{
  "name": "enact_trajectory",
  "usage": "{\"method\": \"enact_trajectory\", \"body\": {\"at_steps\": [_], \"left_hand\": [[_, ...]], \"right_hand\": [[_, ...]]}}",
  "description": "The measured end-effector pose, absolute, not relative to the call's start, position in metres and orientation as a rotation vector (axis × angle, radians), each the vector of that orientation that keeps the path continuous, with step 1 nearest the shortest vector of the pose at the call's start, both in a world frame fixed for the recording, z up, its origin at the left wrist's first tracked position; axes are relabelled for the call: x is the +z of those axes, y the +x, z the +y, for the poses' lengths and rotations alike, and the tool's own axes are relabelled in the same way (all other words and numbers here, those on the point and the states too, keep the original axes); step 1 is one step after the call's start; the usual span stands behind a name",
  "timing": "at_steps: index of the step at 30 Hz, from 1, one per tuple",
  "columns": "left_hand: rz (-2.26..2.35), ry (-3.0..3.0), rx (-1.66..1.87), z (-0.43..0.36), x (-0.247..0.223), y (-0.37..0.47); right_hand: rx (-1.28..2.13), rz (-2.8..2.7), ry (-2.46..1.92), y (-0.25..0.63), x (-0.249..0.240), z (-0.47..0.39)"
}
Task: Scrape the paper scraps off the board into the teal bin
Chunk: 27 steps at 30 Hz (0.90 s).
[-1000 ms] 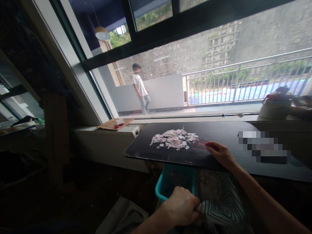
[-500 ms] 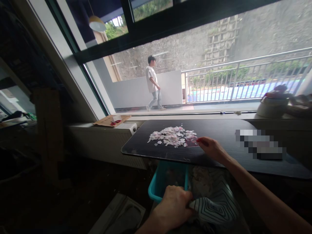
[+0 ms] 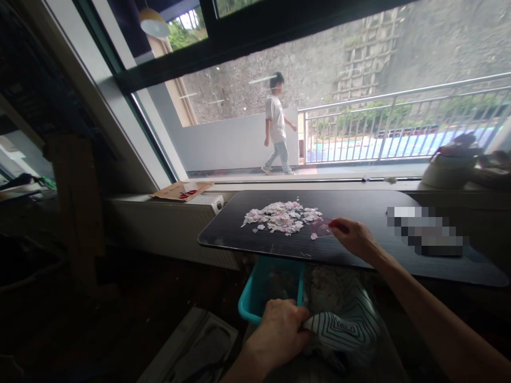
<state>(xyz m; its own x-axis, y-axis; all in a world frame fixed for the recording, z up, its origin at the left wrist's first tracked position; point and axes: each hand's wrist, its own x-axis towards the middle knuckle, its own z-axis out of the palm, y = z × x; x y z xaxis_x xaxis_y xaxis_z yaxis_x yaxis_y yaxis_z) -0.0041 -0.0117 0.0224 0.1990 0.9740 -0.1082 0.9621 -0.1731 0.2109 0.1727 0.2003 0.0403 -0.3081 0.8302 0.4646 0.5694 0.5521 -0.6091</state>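
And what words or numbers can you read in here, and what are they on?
None: no word, number or sign here is clear enough to read.
Paper scraps: any print is too small.
Reddish see-through sheet in the right hand: too small to tell.
Brown paper by the window: any print is too small.
Blurred patch on the table: hidden by squares.

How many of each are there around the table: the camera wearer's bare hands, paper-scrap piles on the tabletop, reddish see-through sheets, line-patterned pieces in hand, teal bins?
Bare hands, left hand and right hand: 2
Paper-scrap pile: 1
Reddish see-through sheet: 1
Line-patterned bag or cloth: 1
Teal bin: 1
Total: 6
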Motion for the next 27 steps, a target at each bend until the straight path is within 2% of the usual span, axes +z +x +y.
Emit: {"method": "enact_trajectory", "body": {"at_steps": [13, 22, 27], "left_hand": [[1.869, 2.216, 0.109, -0.01, 0.02, -0.004], [1.87, 2.189, 0.04, -0.009, 0.025, -0.002], [1.864, 2.195, 0.04, -0.01, 0.027, -0.001]], "right_hand": [[0.727, -1.699, -1.196, 0.188, 0.026, 0.201], [0.695, -1.744, -1.22, 0.186, 0.028, 0.196], [0.695, -1.782, -1.084, 0.183, 0.022, 0.2]]}}
